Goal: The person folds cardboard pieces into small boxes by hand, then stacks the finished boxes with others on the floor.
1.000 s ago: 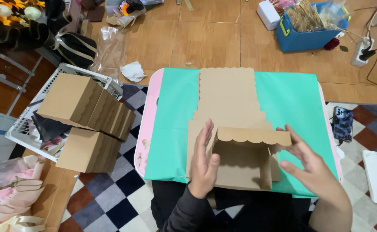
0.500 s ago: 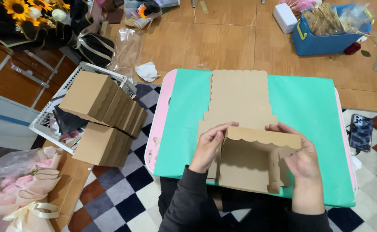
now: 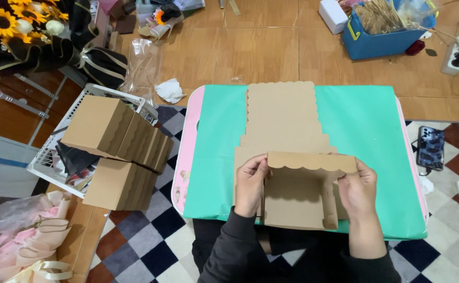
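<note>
Checkered floor tiles and wooden boards surround a small worktop [image 3: 376, 131] covered in green. At far left, a white wire basket [image 3: 56, 152] is largely hidden behind stacked folded cardboard boxes [image 3: 117, 152]. On the worktop lies a brown cardboard box blank [image 3: 284, 120], its near end folded up. The left hand [image 3: 250, 184] pinches the raised scalloped flap [image 3: 310, 162] at its left end; the right hand [image 3: 357, 189] grips its right end, fingertips hidden behind the card. A phone [image 3: 431, 148] lies right.

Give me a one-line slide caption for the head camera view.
Both hands, left hand and right hand, fold a scalloped brown cardboard box over a green mat.
</note>
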